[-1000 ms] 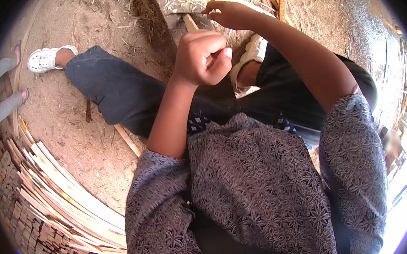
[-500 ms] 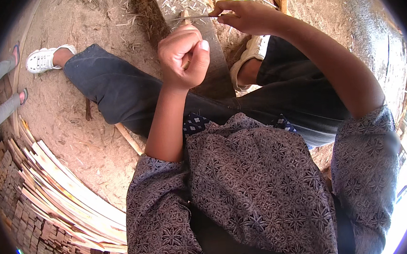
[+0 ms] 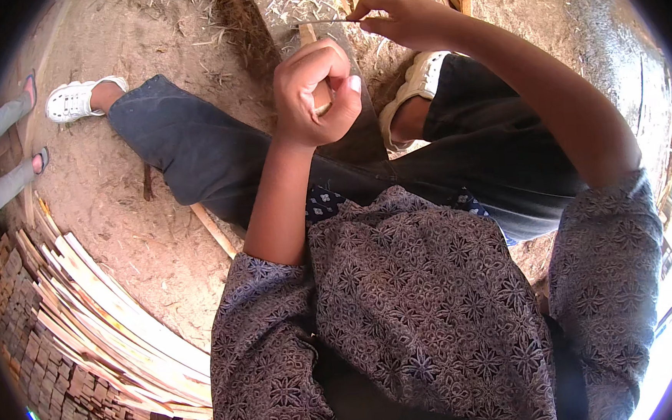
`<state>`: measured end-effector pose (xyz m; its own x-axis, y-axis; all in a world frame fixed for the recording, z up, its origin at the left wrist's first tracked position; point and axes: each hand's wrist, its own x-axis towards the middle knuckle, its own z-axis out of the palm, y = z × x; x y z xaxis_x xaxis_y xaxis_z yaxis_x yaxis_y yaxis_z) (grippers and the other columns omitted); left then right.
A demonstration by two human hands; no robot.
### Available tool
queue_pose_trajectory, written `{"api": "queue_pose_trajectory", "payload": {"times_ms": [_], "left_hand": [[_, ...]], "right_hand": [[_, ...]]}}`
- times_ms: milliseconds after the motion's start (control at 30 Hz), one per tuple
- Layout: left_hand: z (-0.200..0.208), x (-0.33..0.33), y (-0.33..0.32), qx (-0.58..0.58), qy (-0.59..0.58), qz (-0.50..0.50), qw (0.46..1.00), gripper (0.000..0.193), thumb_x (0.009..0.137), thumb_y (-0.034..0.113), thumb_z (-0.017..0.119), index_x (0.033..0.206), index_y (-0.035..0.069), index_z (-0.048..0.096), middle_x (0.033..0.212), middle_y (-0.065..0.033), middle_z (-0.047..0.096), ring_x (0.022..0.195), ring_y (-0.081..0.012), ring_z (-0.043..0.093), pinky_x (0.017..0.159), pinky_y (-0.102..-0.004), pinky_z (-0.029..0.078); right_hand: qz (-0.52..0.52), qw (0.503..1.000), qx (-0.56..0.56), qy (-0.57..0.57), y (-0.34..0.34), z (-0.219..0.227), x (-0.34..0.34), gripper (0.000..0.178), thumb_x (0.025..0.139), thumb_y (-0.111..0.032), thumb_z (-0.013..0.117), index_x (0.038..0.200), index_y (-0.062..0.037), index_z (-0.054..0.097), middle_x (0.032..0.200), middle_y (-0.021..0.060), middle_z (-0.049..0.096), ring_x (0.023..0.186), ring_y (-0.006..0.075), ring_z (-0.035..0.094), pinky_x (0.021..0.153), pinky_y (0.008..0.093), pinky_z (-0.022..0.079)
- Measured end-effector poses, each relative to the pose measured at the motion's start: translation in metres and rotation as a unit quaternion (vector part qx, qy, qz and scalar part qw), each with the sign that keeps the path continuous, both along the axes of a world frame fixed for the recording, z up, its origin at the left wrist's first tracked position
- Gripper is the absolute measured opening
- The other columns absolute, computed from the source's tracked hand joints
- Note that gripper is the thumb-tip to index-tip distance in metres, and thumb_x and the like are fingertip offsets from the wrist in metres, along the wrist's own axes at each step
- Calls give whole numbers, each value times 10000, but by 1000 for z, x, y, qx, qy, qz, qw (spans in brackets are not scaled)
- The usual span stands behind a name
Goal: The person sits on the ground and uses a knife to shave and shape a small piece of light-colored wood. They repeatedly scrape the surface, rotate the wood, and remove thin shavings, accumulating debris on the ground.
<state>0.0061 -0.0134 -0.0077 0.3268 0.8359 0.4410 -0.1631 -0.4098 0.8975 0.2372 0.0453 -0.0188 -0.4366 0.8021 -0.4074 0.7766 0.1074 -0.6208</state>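
Note:
My left hand [image 3: 310, 96] is closed around a pale wooden stick [image 3: 307, 34]. One end shows inside the curl of my fingers and the other pokes out beyond my knuckles. In my right hand [image 3: 409, 22], thumb and fingers pinch a thin knife [image 3: 328, 21]; the handle is mostly hidden by the fingers. The narrow blade points left and lies across the far end of the stick, though contact is hard to make out. Under both hands runs a grey plank [image 3: 281, 9] strewn with shavings.
My legs straddle the plank, with a white clog [image 3: 71, 101] at far left and another white clog [image 3: 419, 89] beside the plank. Long pale wood strips [image 3: 119, 316] and stacked wood blocks [image 3: 61, 373] lie lower left. Another person's feet [image 3: 38, 160] show at the left edge.
My left fist has shifted slightly right and turned, so more of the stick shows in it and past the knuckles. The knife has moved slightly farther away and to the right.

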Motion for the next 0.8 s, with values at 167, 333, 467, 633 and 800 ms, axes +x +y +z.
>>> {"api": "queue_pose_trajectory", "payload": {"times_ms": [167, 333, 467, 633, 800], "left_hand": [[-11, -3, 3, 4, -14, 4, 1000, 203, 721, 22, 606, 638, 41, 421, 595, -55, 409, 541, -184, 395, 510, -313, 323], [-6, 1, 3, 39, 26, -14, 999, 257, 823, 46, 583, 659, 41, 384, 632, -53, 446, 572, -141, 402, 536, -291, 312], [-5, -6, 1, 31, 23, 33, 999, 247, 857, 51, 601, 664, 26, 448, 660, -79, 540, 614, -158, 529, 607, -296, 451], [-8, -19, -6, 55, -5, 142, 988, 334, 1002, 98, 503, 680, 11, 501, 696, -97, 595, 686, -215, 627, 821, -423, 564], [-12, -15, -9, 69, 6, 150, 986, 418, 1076, 158, 389, 687, 20, 450, 671, -89, 530, 672, -214, 574, 799, -436, 548]], "right_hand": [[-3, 999, -8, -33, -16, 12, -13, 332, 1024, -404, 552, 1276, -201, 625, 929, 163, 719, 906, 328, 704, 841, 479, 518], [-35, 998, -1, -51, 5, -44, -20, 335, 1026, -416, 547, 1283, -209, 607, 894, 158, 721, 892, 334, 707, 841, 484, 518], [-46, 998, 13, -49, 7, -46, -18, 328, 1032, -408, 561, 1286, -211, 627, 935, 160, 728, 889, 333, 707, 842, 462, 522], [-36, 995, -54, -70, -2, 32, -28, 322, 1044, -410, 555, 1292, -220, 634, 1021, 144, 737, 940, 298, 712, 860, 430, 523], [-16, 997, -1, -77, -20, 5, -15, 321, 1059, -406, 515, 1286, -197, 606, 969, 148, 738, 854, 337, 723, 813, 457, 540]]}}
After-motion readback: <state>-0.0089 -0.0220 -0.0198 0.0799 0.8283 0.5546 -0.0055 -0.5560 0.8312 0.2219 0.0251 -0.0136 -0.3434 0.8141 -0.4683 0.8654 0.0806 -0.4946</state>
